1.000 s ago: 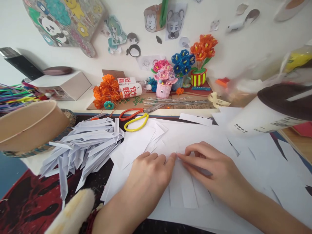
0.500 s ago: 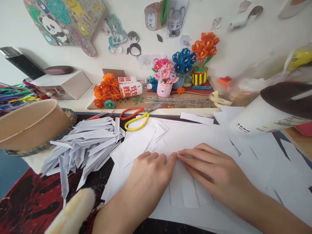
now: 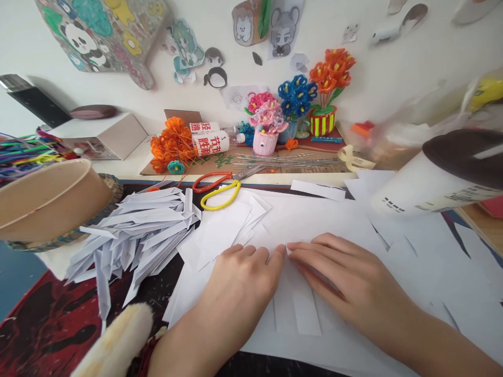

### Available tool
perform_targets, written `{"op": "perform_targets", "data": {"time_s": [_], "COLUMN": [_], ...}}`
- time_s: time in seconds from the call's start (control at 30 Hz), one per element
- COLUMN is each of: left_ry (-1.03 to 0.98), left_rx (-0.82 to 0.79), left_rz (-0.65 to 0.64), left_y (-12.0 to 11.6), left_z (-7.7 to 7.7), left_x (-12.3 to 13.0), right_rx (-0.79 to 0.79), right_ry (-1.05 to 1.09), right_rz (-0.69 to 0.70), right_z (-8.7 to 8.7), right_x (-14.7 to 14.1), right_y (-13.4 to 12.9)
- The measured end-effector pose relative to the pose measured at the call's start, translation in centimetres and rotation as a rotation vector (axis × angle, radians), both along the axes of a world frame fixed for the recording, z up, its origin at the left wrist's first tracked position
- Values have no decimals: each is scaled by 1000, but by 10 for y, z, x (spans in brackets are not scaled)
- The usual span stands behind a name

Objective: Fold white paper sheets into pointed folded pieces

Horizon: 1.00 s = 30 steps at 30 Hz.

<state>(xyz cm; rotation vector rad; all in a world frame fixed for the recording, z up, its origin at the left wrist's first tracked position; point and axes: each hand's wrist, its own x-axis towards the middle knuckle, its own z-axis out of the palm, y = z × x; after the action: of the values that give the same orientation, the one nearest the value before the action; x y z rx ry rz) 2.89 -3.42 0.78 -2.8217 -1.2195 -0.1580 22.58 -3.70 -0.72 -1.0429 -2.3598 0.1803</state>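
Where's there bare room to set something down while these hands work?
The white paper beyond the right hand, between the cut papers and the cup, looks bare. So does the red-black surface left of the furry object. Crowded: beside the tan bowl, where folded strips pile, and the shelf behind.

Dark tabletop (image 3: 159, 290) under white sheets (image 3: 322, 214) and folded paper strips (image 3: 145, 218)

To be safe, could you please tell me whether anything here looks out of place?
Two plastic bottles with red-lettered white labels lie on their sides beside the unpotted orange flowers, odd since bottles usually stand upright. No spill shows.
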Motion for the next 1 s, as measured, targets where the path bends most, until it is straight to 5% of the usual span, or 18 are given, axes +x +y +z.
{"op": "perform_targets", "data": {"time_s": [0.63,1.0], "left_ry": [-6,-9], "left_rx": [-19,-15], "left_rz": [-8,-6], "left_y": [0,1], "left_z": [-3,-2], "left_x": [-3,-4], "right_rx": [108,298], "right_ry": [-152,-321], "right_rz": [-42,-9], "right_z": [1,0], "right_x": [0,6], "right_y": [0,0]}}
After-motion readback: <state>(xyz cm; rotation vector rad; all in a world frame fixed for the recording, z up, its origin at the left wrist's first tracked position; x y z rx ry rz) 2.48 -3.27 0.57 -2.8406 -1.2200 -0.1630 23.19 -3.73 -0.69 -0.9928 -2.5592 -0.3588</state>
